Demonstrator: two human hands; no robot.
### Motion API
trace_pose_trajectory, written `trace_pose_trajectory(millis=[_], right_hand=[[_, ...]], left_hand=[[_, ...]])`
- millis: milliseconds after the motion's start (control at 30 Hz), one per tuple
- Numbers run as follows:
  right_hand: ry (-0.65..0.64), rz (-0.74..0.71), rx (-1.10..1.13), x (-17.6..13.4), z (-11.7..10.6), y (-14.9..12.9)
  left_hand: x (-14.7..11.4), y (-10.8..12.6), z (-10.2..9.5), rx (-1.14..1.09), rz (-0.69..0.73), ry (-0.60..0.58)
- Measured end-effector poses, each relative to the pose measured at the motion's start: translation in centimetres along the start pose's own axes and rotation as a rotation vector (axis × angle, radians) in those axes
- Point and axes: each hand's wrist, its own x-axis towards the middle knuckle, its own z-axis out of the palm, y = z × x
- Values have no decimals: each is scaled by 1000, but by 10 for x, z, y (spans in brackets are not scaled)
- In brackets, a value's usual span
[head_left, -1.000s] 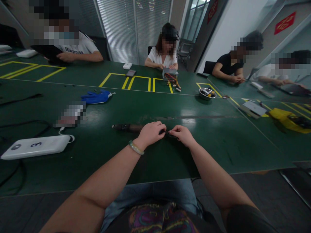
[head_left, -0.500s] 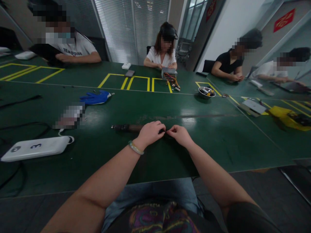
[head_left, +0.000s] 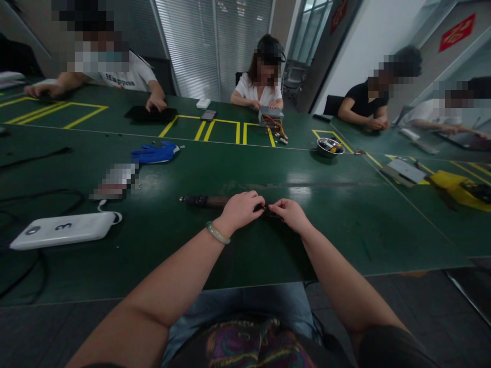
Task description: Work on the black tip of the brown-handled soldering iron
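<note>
My left hand (head_left: pixel 241 210), with a bracelet at the wrist, is closed at the fingertips on a small dark piece (head_left: pixel 259 207). My right hand (head_left: pixel 288 212) pinches at the same spot from the right, thumb and finger pressed together. What the piece is cannot be made out. A dark, slim cylindrical tool (head_left: pixel 205 201), like an electric screwdriver, lies on the green table (head_left: pixel 245 263) with its metal tip to the left. Its right end is hidden behind my left hand, and whether that hand touches it is unclear.
To the left lie a white power bank (head_left: pixel 63 230) marked 3, a phone (head_left: pixel 115 181) and a blue glove (head_left: pixel 155 153). Black cables (head_left: pixel 42 194) cross that side. Farther right are a metal bowl (head_left: pixel 330 147) of parts and a yellow bag (head_left: pixel 460 189). Several people sit opposite.
My fingers have shifted slightly around the small dark piece, and more dark material shows by my right fingers. Across the table, the person at left has lowered a dark flat object onto the table.
</note>
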Motion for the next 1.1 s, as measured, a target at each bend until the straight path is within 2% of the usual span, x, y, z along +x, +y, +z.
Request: trace_pose_trajectory(millis=[467,600,733,833,933,1100], right_hand=[[93,-56,-88,3,12,5],[12,-69,-107,5,11,1],[-75,-48,-233,7,7,-8],[-92,-15,-318,9,6,-14],[-67,-7,-420,11,8,-18],[-6,-53,-559,11,11,-20]], left_hand=[[2,2,1,34,-21,-16],[2,4,-1,38,-30,-32],[2,3,-1,34,-39,-41],[2,3,0,25,-31,-31],[1,5,-3,-19,-24,11],[1,13,-14,-144,3,146]])
